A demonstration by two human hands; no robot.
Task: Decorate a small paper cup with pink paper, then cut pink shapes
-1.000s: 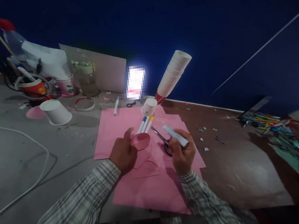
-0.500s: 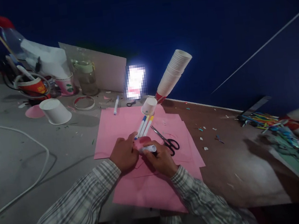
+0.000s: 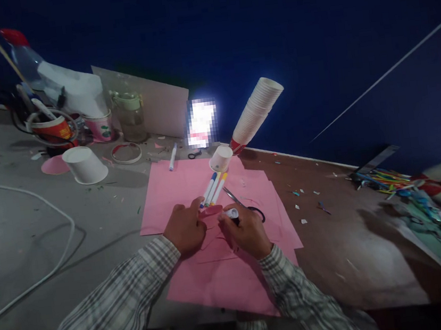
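Observation:
My left hand (image 3: pixel 184 229) is at the left edge of a small, darker pink paper piece (image 3: pixel 213 209), its index finger and thumb closing on that edge. In my right hand (image 3: pixel 249 231) is a white marker (image 3: pixel 231 214), gripped beside the piece with its open-looking end facing up; its tip is hidden by the fingers. Just beyond the fingers, several capped markers (image 3: pixel 216 188) lie side by side on pink paper sheets (image 3: pixel 218 280). Black-handled scissors (image 3: pixel 257 213) rest right of them, partly covered by my right hand.
A white paper cup (image 3: pixel 221 158) stands upside down behind the markers, with a tilted stack of cups (image 3: pixel 257 111) behind it. Further left are another upturned cup (image 3: pixel 85 165), a glass jar (image 3: pixel 130 117) and a cable (image 3: pixel 59 211). Craft sticks (image 3: pixel 380 177) lie at right.
My right hand has moved slightly right with the marker, away from my left hand. The small pink piece now looks flatter. The whole view has shifted slightly.

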